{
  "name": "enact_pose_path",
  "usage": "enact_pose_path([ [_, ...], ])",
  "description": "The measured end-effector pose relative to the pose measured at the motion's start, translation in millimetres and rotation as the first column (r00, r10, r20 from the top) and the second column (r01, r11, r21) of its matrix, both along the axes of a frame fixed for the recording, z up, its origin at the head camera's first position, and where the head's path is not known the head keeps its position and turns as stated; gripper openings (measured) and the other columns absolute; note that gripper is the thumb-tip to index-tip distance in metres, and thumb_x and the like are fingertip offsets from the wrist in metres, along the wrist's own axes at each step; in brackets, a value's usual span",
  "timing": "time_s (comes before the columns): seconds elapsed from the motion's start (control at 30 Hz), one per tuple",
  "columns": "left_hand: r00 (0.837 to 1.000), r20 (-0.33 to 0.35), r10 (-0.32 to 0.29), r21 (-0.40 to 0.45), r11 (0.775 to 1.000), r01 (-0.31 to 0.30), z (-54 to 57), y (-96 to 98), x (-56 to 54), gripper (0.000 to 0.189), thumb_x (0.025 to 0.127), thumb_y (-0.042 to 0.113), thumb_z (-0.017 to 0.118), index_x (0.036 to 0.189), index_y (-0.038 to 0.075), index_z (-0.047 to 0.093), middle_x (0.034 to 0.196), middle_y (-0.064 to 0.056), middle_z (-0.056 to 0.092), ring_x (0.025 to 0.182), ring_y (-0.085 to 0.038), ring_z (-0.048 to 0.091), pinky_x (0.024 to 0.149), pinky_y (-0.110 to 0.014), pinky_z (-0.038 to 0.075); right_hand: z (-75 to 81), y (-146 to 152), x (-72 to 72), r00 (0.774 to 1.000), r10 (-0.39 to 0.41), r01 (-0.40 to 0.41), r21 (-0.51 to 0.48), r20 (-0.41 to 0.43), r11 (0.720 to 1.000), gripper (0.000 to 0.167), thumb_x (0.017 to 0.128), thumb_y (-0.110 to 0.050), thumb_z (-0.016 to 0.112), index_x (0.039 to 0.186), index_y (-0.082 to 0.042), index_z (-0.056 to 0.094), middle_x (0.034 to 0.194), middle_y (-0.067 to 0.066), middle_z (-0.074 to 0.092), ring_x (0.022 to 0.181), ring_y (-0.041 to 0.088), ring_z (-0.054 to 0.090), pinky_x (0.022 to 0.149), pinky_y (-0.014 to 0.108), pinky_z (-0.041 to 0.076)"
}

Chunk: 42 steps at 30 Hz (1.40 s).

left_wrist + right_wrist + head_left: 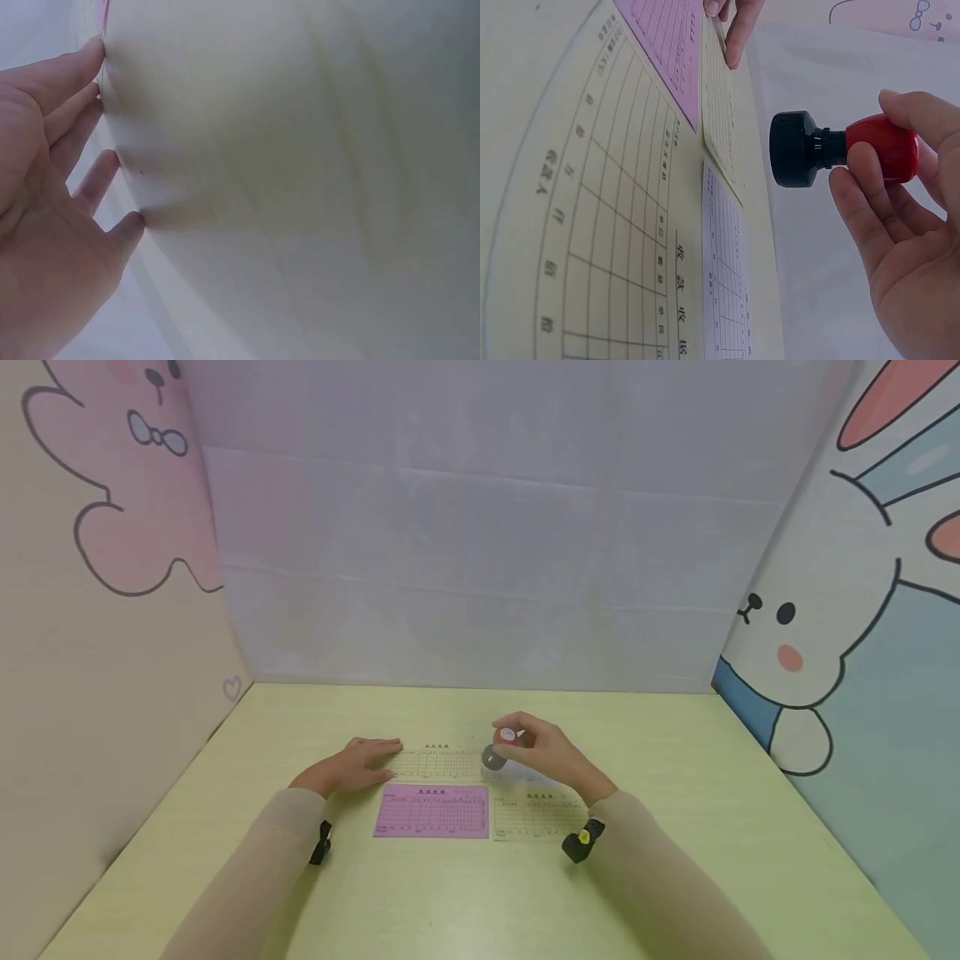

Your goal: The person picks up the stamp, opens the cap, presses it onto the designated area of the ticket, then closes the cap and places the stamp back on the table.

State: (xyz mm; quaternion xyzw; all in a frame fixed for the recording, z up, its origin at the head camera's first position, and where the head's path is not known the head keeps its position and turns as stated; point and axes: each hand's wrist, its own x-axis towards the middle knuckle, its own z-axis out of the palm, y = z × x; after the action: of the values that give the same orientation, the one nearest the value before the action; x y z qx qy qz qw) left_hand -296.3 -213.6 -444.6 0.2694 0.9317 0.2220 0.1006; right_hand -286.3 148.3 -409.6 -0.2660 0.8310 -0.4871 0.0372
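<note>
My right hand (553, 755) grips a stamp by its red knob, thumb and fingers curled round it. The stamp (795, 150) has a wide black base, which is held above the papers with a gap showing in the right wrist view. In the head view the base overlaps the inner edge of the back-left cream form (438, 765). My left hand (348, 767) lies at that form's left edge, fingers extended and fingertips on it and the table. A whitish-lavender form (724, 262) lies partly hidden beneath my right hand in the head view.
Nearer the front edge lie a pink-purple printed form (432, 814) on the left and another cream form (532, 821) on the right. The pale table (420, 902) meets a white back panel (480, 610) and side panels with cartoon animals.
</note>
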Motion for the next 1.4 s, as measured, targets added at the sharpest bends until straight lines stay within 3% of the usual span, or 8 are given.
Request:
enact_pose_path([
  [0.27, 1.0, -0.007, -0.019, -0.008, 1.0, 0.019, -1.2, 0.4, -2.3, 0.055, 0.101, 0.019, 0.06, 0.147, -0.006, 0.043, 0.154, -0.024, 0.038, 0.141, -0.047, 0.031, 0.113, -0.061, 0.025, 1.2, -15.5, -6.2, 1.0, 0.005, -0.006, 0.066, 0.011, 0.998, 0.039, 0.093, -0.033, 0.072, 0.13, -0.022, 0.064, 0.115, -0.004, 0.067, 0.094, 0.014, 0.067, 0.092, 0.046, 0.049],
  [0.83, 1.0, -0.01, -0.02, -0.023, 1.0, 0.019, -3.6, -0.9, -3.4, 0.056, 0.102, 0.021, 0.059, 0.148, -0.005, 0.043, 0.155, -0.023, 0.038, 0.142, -0.045, 0.03, 0.113, -0.061, 0.025, 3.7, -40.9, -17.2, 0.999, 0.037, -0.031, 0.171, -0.03, 0.985, 0.038, 0.094, -0.035, 0.072, 0.129, -0.023, 0.064, 0.119, -0.008, 0.065, 0.093, 0.012, 0.065, 0.087, 0.037, 0.052],
  [1.23, 1.0, 0.002, -0.004, -0.017, 1.0, 0.004, -4.0, -0.9, -2.7, 0.056, 0.102, 0.022, 0.059, 0.148, -0.003, 0.043, 0.155, -0.022, 0.038, 0.142, -0.046, 0.03, 0.113, -0.061, 0.024, -2.5, -54.2, -16.2, 0.999, 0.024, -0.033, 0.201, 0.042, 0.979, 0.036, 0.094, -0.033, 0.072, 0.128, -0.024, 0.064, 0.116, -0.009, 0.064, 0.096, 0.013, 0.063, 0.087, 0.038, 0.051],
  [1.4, 1.0, 0.005, -0.002, -0.016, 1.0, 0.002, -4.3, -0.7, -2.2, 0.055, 0.101, 0.021, 0.059, 0.148, -0.003, 0.043, 0.155, -0.022, 0.038, 0.143, -0.045, 0.03, 0.114, -0.061, 0.023, -6.8, -57.2, -17.4, 1.0, 0.01, -0.016, 0.228, 0.026, 0.974, 0.035, 0.095, -0.033, 0.071, 0.128, -0.025, 0.064, 0.115, -0.009, 0.065, 0.094, 0.012, 0.063, 0.085, 0.036, 0.051],
])
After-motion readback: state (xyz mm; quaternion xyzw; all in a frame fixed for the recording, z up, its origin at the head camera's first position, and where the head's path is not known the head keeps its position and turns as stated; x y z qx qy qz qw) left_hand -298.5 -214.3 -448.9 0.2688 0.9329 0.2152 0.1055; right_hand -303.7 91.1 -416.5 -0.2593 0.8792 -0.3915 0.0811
